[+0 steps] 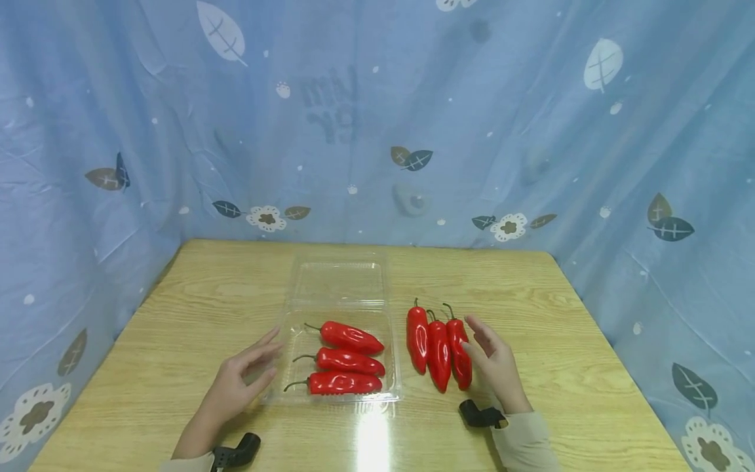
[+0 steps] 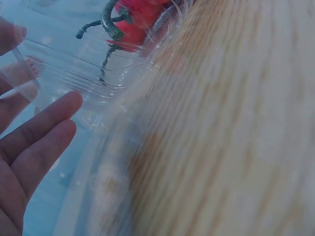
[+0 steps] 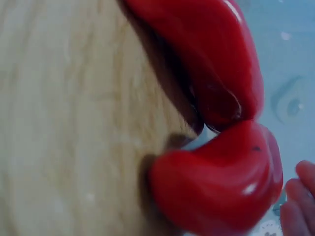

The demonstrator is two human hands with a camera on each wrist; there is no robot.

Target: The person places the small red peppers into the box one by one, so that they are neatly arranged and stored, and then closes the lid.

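Note:
Several red peppers with green stems are in view. Three (image 1: 348,360) lie crosswise in a clear plastic box (image 1: 391,328), stems toward the left. Three more (image 1: 439,354) lie side by side on the wood to its right. My left hand (image 1: 236,387) is at the box's left edge, fingers apart and relaxed; the left wrist view shows its fingers (image 2: 54,118) beside the clear wall. My right hand (image 1: 498,367) is at the rightmost loose pepper, fingers extended; whether it touches is unclear. In the right wrist view, its fingertips (image 3: 298,201) appear beside a pepper (image 3: 216,182).
The box's clear lid (image 1: 339,282) lies folded back behind it on the wooden table (image 1: 224,288). A blue patterned curtain (image 1: 354,118) surrounds the table's back and sides. Black wrist cameras show at both wrists.

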